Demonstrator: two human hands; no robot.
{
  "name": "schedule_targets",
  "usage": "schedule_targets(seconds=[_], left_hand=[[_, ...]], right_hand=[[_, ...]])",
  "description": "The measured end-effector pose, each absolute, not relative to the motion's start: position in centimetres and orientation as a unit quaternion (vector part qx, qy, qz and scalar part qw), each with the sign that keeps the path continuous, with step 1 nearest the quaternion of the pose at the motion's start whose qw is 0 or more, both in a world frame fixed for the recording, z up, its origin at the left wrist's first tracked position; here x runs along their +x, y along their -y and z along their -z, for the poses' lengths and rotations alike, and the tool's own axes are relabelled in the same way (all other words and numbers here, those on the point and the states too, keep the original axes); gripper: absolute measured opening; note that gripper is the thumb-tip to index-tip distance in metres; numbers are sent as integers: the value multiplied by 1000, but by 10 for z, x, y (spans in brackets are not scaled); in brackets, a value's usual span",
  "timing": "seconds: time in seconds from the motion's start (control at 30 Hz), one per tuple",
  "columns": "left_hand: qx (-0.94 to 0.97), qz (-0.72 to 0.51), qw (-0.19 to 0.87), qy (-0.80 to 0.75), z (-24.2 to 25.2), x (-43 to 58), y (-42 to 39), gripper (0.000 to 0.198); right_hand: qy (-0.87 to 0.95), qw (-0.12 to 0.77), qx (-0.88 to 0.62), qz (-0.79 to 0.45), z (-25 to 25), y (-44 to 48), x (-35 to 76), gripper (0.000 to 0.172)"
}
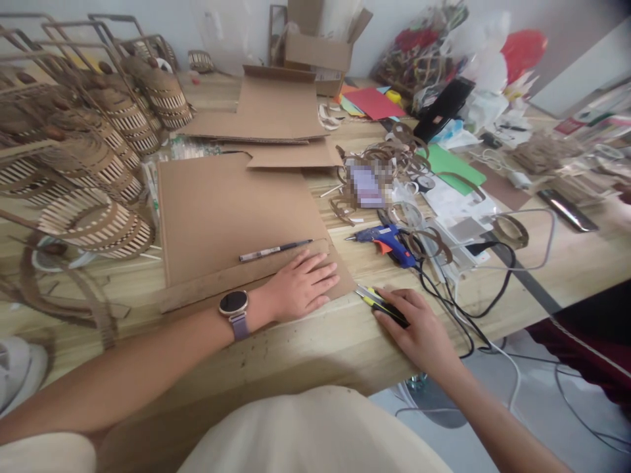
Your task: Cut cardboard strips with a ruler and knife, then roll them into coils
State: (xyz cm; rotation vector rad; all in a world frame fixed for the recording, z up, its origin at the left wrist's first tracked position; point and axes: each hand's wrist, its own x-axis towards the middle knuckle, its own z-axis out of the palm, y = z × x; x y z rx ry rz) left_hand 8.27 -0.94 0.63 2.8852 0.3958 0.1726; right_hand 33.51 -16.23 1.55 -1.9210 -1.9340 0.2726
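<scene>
Left hand [302, 286] lies flat on the ruler [207, 286], grip released; right hand [419, 325] has its grip clenched on the knife [371, 297], beside the cardboard [231, 210].

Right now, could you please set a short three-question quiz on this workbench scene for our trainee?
1. True or false: the left hand lies flat, palm down, on the cardboard sheet.
2. What does the right hand hold? A) a yellow-and-black utility knife B) scissors C) a stapler
3. Fill the gap: the pen lies on the ____.

Key: 1 true; 2 A; 3 cardboard sheet.
</scene>
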Motion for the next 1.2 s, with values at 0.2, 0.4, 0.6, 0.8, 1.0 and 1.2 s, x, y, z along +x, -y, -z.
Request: schedule_targets(seconds=[0.2, 0.4, 0.6, 0.8, 1.0, 1.2], left_hand=[[986, -48, 92, -129, -12, 41, 2, 48], [979, -42, 92, -175, -8, 46, -4, 48], [977, -59, 82, -185, -4, 53, -5, 48], [977, -57, 80, -189, -4, 51, -3, 47], [977, -67, 74, -188, -2, 52, -3, 47], [977, -60, 81, -188, -3, 52, -3, 47]], right_hand=[[692, 203, -686, -102, -16, 160, 334, 34], [693, 185, -688, -108, -20, 144, 342, 37], [696, 184, -685, -114, -20, 140, 347, 38], [694, 194, -685, -111, -17, 149, 344, 39], [679, 202, -697, -110, -17, 150, 337, 40], [664, 205, -709, -122, -16, 162, 329, 38]])
